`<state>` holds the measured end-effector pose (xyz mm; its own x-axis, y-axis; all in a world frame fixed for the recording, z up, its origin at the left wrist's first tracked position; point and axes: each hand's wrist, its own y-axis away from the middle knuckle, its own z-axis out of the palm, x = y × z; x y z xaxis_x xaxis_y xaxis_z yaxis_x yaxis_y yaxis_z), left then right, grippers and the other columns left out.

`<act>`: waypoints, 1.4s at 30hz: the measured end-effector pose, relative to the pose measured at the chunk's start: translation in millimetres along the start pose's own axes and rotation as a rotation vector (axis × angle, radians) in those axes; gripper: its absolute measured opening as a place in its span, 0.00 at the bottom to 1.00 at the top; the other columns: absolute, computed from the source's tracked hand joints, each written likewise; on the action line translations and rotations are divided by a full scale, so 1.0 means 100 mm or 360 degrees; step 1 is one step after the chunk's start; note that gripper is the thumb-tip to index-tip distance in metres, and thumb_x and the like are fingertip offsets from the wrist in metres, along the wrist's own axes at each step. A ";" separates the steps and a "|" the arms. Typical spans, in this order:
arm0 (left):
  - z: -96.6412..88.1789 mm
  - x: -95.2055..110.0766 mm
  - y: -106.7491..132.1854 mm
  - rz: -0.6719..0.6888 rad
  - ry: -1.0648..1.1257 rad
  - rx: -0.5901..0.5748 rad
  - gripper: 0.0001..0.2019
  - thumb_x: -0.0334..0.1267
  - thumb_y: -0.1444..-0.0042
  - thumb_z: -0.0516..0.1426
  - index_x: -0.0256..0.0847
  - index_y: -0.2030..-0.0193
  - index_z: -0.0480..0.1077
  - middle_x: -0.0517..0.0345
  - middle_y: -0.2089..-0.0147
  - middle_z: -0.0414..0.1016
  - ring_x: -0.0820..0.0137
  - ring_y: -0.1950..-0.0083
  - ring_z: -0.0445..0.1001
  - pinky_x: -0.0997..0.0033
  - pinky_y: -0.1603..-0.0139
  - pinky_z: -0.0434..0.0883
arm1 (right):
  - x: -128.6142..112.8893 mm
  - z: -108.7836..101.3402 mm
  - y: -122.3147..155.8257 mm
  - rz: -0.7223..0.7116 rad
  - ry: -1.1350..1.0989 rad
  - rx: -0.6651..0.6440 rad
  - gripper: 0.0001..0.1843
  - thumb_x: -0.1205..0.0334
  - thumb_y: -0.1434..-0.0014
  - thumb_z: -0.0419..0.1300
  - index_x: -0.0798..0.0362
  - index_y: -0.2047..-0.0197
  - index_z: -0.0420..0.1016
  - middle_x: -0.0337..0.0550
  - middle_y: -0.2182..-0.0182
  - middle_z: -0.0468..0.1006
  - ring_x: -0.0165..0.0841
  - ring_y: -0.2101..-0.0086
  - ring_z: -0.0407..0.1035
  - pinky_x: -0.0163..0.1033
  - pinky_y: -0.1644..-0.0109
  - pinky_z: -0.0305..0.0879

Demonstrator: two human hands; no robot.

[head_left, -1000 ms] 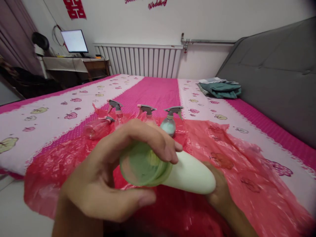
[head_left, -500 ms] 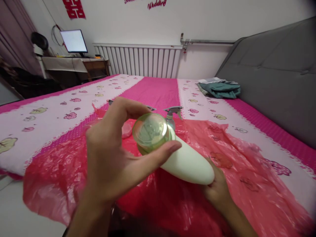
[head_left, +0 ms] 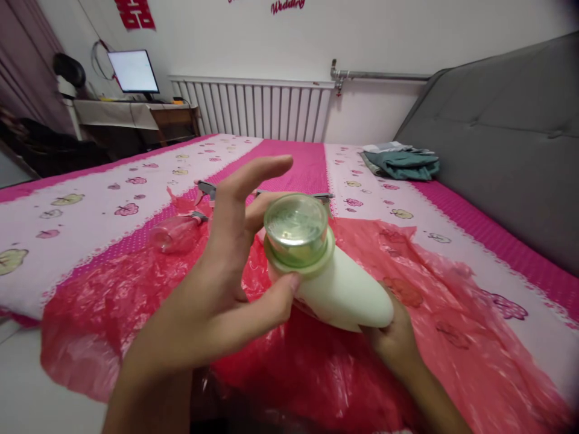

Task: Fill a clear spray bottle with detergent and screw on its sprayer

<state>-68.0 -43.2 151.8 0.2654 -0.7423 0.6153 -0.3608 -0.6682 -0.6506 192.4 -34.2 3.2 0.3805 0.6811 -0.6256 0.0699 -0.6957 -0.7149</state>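
Note:
A pale whitish-green plastic bottle (head_left: 353,289) is held tilted, its clear green cap (head_left: 296,232) pointing up and toward the left. My right hand (head_left: 398,337) is closed around the lower end of the bottle, and its fingers are partly hidden beneath it. At the cap end is my left hand (head_left: 221,271), with thumb and fingers spread. Its thumb tip lies by the bottle's neck below the cap, the index finger is raised, and another finger reaches behind the cap. Whether that finger touches the cap I cannot tell.
Red plastic sheeting (head_left: 113,313) covers the near part of the bed (head_left: 289,169). A clear spray bottle (head_left: 176,232) lies on it at left, and more grey spray heads show behind my left hand. Folded clothes (head_left: 402,161) rest near the grey headboard (head_left: 502,120).
My left hand has loosened around the cap, its index finger lifting and its thumb drawing back left. The bottle's cap end has shifted slightly right and tipped more upright. My right hand keeps its grip.

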 end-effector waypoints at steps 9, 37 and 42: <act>0.41 -0.08 -0.10 0.0100 -0.0215 0.0391 0.38 0.47 0.42 0.69 0.57 0.29 0.58 0.53 0.30 0.66 0.45 0.27 0.68 0.42 0.33 0.77 | 0.08 -0.04 0.07 0.0161 -0.0050 -0.0007 0.19 0.41 0.34 0.62 0.51 0.59 0.78 0.41 0.71 0.83 0.36 0.76 0.77 0.34 0.75 0.72; 0.33 -0.02 -0.07 -0.0054 -0.0073 0.0192 0.39 0.40 0.38 0.62 0.62 0.25 0.50 0.55 0.35 0.72 0.51 0.36 0.78 0.49 0.44 0.83 | 0.10 -0.04 0.05 0.0355 -0.0078 0.0023 0.25 0.36 0.38 0.65 0.52 0.59 0.81 0.45 0.68 0.85 0.39 0.72 0.79 0.38 0.70 0.76; 0.40 -0.08 -0.12 -0.0006 -0.0249 0.0408 0.36 0.45 0.46 0.71 0.55 0.34 0.61 0.53 0.39 0.71 0.50 0.38 0.74 0.44 0.40 0.78 | 0.05 -0.04 0.03 0.0342 -0.0090 -0.0016 0.25 0.35 0.39 0.65 0.51 0.62 0.80 0.44 0.72 0.82 0.38 0.76 0.75 0.38 0.75 0.73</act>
<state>-30.1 -31.2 136.7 0.4081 -0.7251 0.5546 -0.1276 -0.6469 -0.7519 198.2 -34.0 -0.8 0.3355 0.5282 -0.7800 0.0017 -0.8284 -0.5602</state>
